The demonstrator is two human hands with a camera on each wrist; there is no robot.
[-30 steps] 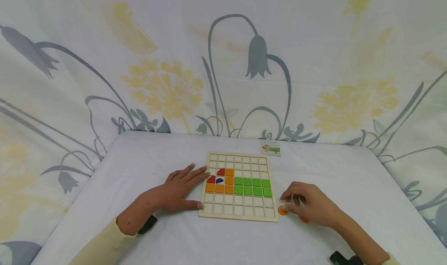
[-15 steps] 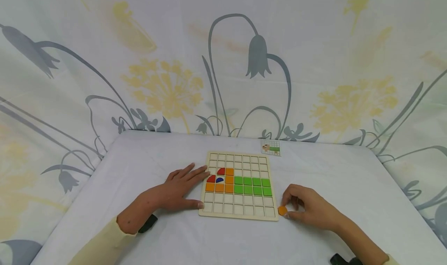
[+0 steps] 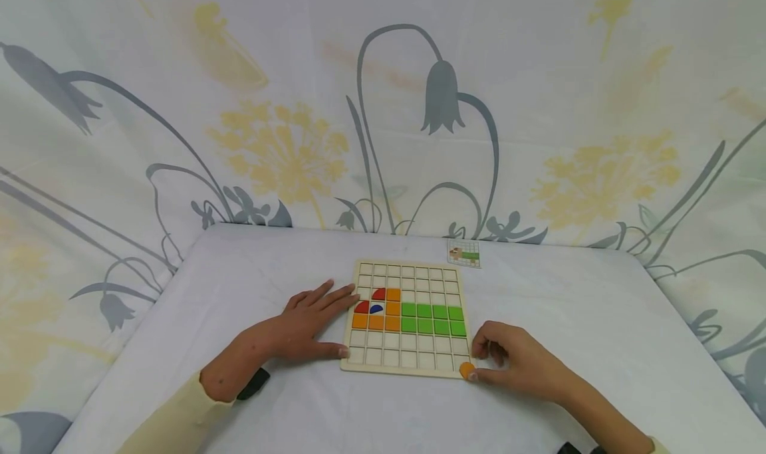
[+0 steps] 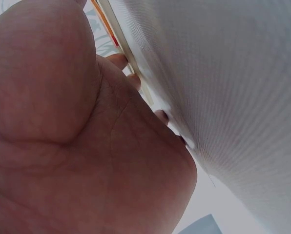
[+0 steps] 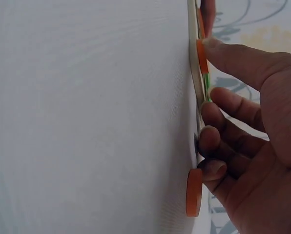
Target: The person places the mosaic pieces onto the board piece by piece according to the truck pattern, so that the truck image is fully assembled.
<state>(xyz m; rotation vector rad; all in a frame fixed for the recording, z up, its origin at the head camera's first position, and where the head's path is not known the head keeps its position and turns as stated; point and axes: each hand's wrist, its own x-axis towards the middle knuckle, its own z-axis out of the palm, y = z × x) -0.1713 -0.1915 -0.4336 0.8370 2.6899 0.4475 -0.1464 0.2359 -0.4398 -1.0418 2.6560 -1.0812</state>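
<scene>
In the head view, a wooden grid board (image 3: 383, 357) lies on the white table, with orange, red, blue and green tiles set in its middle rows. My left hand (image 3: 308, 324) rests flat at the board's left side, fingers spread, fingertips and thumb on its edge. At the board's near right corner my right hand (image 3: 514, 361) holds a rounded orange piece (image 3: 467, 371) by thumb and fingertips, overlapping the frame. The right wrist view shows the thumb tip on that orange piece (image 5: 202, 56), the other fingers bent. A second orange piece (image 5: 193, 192) lies beneath the hand, hidden in the head view.
A small picture card (image 3: 463, 253) with a coloured grid figure lies behind the board. The patterned curtain (image 3: 287, 155) stands along the table's back edge. Black wrist devices show under both forearms, the left one (image 3: 253, 383) touching the cloth.
My right hand has slid left and nearer with the orange piece, from the table beside the board onto its near right corner. The left hand and board have stayed put.
</scene>
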